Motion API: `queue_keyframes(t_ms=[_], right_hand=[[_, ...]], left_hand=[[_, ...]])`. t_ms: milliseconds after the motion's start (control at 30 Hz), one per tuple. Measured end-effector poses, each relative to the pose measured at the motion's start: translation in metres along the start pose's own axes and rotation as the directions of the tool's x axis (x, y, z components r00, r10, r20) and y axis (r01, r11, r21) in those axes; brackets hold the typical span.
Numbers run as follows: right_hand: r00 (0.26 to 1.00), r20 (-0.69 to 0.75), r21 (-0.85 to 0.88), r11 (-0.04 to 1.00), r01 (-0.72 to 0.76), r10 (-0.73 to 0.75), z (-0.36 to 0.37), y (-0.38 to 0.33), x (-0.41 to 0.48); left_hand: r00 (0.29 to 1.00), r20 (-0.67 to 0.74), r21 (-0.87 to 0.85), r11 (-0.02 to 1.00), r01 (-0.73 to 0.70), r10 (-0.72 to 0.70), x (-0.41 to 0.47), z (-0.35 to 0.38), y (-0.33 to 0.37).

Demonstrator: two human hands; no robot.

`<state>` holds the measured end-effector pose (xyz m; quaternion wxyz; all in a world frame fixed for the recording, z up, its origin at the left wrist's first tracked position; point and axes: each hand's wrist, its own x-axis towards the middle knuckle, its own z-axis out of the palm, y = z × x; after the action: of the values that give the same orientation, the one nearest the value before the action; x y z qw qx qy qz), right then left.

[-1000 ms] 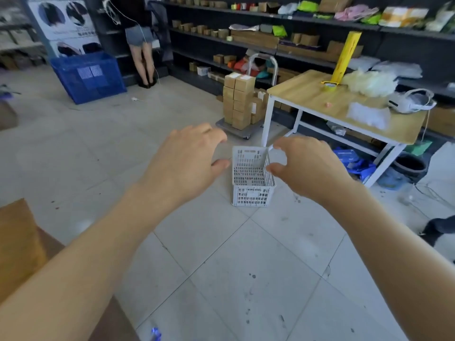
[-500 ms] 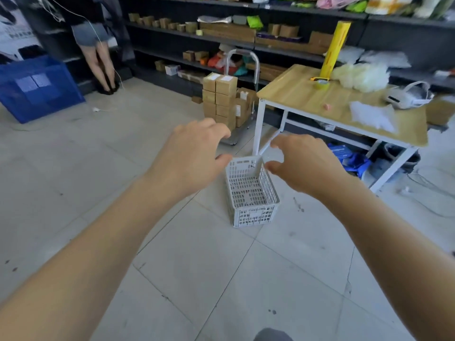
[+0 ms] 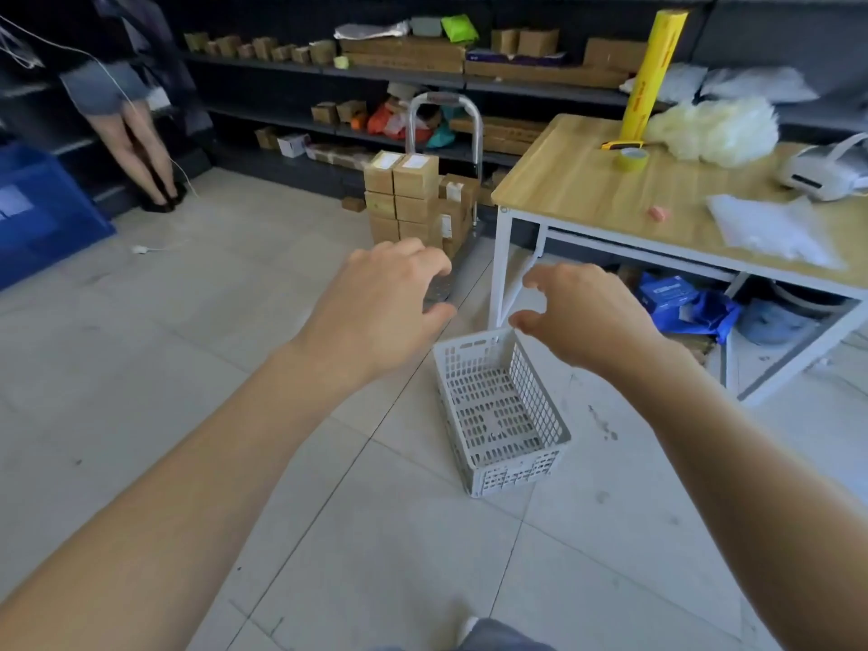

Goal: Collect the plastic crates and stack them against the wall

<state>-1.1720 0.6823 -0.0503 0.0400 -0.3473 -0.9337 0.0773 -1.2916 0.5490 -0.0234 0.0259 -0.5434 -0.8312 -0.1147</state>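
Note:
A white perforated plastic crate [image 3: 500, 413] sits empty on the tiled floor beside a table leg. My left hand [image 3: 378, 307] hovers above and to the left of its far end, fingers loosely curled, holding nothing. My right hand [image 3: 580, 317] hovers over the crate's far right corner, thumb and fingers spread apart, and it is not gripping the rim. Both forearms stretch out in front of me.
A wooden-topped table [image 3: 582, 190] with white legs stands to the right, with bags beneath it. A trolley [image 3: 444, 180] loaded with cardboard boxes is behind the crate. Dark shelving [image 3: 399, 82] lines the back. A person [image 3: 131, 133] stands far left near a blue crate [image 3: 42, 213].
I have come closer to the white crate, which now lies lower and nearer in view. Both hands have stayed outstretched and now hang over its far end.

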Motion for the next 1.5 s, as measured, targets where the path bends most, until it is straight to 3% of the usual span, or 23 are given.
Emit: queue_keyframes(t_ms=[167, 367, 567, 700, 833, 1133, 1500], right_hand=[[0.995, 0.025, 0.003, 0.996, -0.093, 0.093, 0.006, -0.005, 0.077], [0.946, 0.028, 0.012, 0.946, -0.324, 0.323, 0.038, -0.008, 0.159], [0.805, 0.071, 0.083, 0.801, -0.593, 0.589, 0.076, -0.023, 0.215], [0.690, 0.129, 0.095, 0.684, -0.723, 0.712, 0.089, -0.015, 0.234], [0.624, 0.132, 0.092, 0.617, -0.781, 0.770, 0.098, 0.007, 0.251], [0.536, 0.141, 0.085, 0.530, -0.844, 0.832, 0.125, 0.068, 0.296], [0.273, 0.223, 0.163, 0.240, -0.957, 0.936, 0.196, 0.097, 0.329]], left_hand=[[0.998, 0.016, -0.052, 0.997, -0.053, 0.054, 0.079, 0.012, -0.056], [0.967, 0.092, -0.169, 0.961, -0.220, 0.238, 0.181, 0.052, -0.121], [0.878, 0.198, -0.229, 0.892, -0.390, 0.435, 0.281, 0.084, -0.180], [0.778, 0.245, -0.317, 0.807, -0.499, 0.578, 0.335, 0.111, -0.172], [0.699, 0.267, -0.370, 0.740, -0.562, 0.664, 0.372, 0.139, -0.151], [0.634, 0.296, -0.435, 0.692, -0.577, 0.714, 0.450, 0.206, -0.128], [0.496, 0.438, -0.491, 0.662, -0.567, 0.750, 0.529, 0.304, -0.131]])
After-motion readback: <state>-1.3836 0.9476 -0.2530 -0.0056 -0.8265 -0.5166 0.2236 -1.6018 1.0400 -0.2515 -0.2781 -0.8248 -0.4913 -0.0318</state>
